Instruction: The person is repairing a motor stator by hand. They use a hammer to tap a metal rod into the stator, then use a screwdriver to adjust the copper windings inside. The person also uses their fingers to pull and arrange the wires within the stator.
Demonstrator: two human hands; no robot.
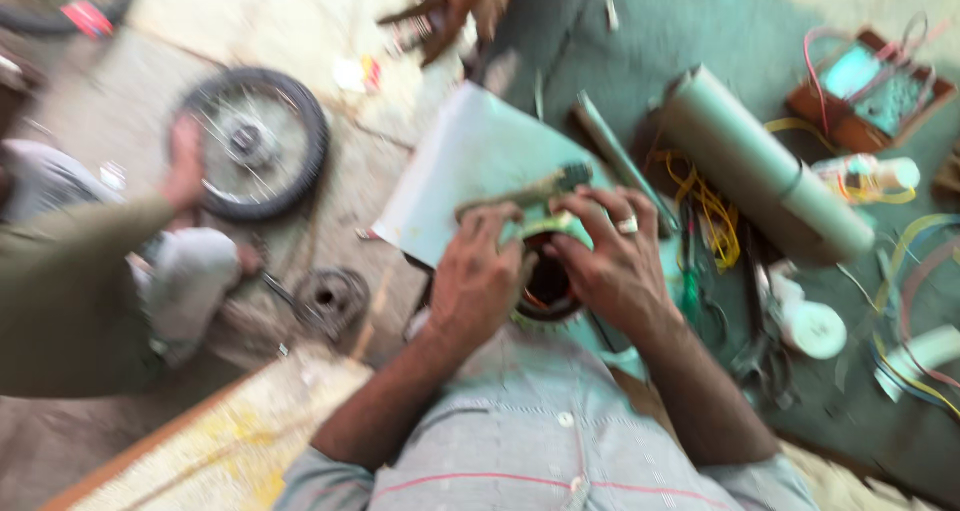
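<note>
Both hands meet at the frame's centre: left hand (478, 283) and ringed right hand (612, 266) clasp a dark ring-shaped winding core (545, 289), a brush-like tool (520, 193) at twelve o'clock above it. Pale paper sheet (450, 166) lies at eleven o'clock. Loose wires (710, 206) at two o'clock could snag, I judge.

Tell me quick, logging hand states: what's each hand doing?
Left hand: fingers curled, gripping the round dark ring-shaped motor part.
Right hand: fingers curled on the same part's rim; blurred.
</note>
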